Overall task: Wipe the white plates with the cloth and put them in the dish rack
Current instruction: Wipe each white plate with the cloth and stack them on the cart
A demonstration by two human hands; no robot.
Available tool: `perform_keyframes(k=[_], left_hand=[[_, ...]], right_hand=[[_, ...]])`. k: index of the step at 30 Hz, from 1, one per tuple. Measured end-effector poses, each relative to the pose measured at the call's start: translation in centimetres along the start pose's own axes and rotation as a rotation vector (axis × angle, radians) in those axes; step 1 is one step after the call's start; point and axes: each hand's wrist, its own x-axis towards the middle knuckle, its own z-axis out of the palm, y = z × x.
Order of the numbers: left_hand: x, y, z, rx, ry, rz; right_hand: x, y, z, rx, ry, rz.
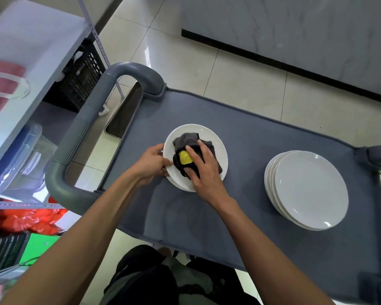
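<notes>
— What's nearest?
— I'm seeing my right hand [204,170] pressing the dark cloth [188,140] flat onto the white plate [216,143] lying face-up on the grey cart [262,137].
— And the left?
— My left hand [151,165] is pinching the plate's left rim; the plate stack [308,189] is sitting well apart, right.

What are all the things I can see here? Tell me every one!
plate being wiped: one, white, left part of the cart top
cloth: one, dark grey with a yellow patch, on that plate
stack of plates: one pile, about five, white, right part of the cart top
cart: one, grey, with a curved handle at the left
crate: one, black, under the shelf at the left
shelf: one, pale metal, far left
plastic bag: one, orange-red, lower left
left hand: holds the plate's rim
right hand: presses the cloth down
</notes>
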Motion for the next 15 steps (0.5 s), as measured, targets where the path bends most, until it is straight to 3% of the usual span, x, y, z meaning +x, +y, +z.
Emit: perform_keyframes(k=[15], left_hand=[[-1.4,-0.2,0.0,-0.010,-0.101,0.004]], right_hand=[[-0.3,-1.4,0.7,0.041,0.018,-0.039]])
